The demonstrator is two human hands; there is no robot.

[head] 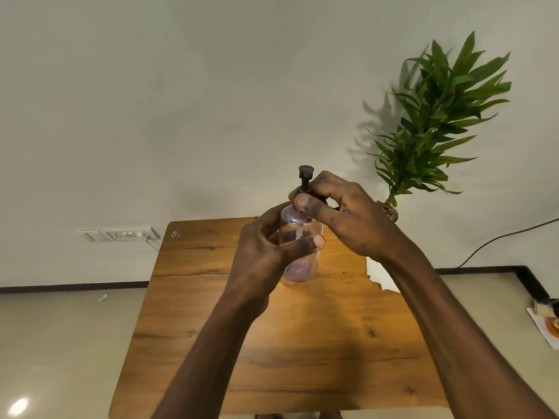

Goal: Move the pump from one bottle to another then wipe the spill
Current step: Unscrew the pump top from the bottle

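- Standing upright over the middle of the table [211,343], a clear bottle [298,234] with a little pinkish liquid at its base is held in both hands; whether its base touches the wood cannot be told.
- Its black pump [305,176] sits at the neck, head up, with the pale dip tube visible inside the bottle.
- The left hand [266,252] is wrapped around the bottle's body, the thumb lying across the near side and the fingers curled behind, mostly hidden.
- The right hand [348,213] is closed on the pump's collar, fingertips pinching it from the right and front; the collar itself is largely covered by those fingers.
- Whether the collar is fully screwed down cannot be made out.
- Behind the right hand, only a sliver of the plant's [438,116] pot shows at the table's far right corner.
- A white patch [381,276] shows at the table's right edge, half hidden by the right forearm; what it is cannot be told.
- A socket panel [118,234] is on the wall to the left, and a cable [499,237] runs along the wall to the right.
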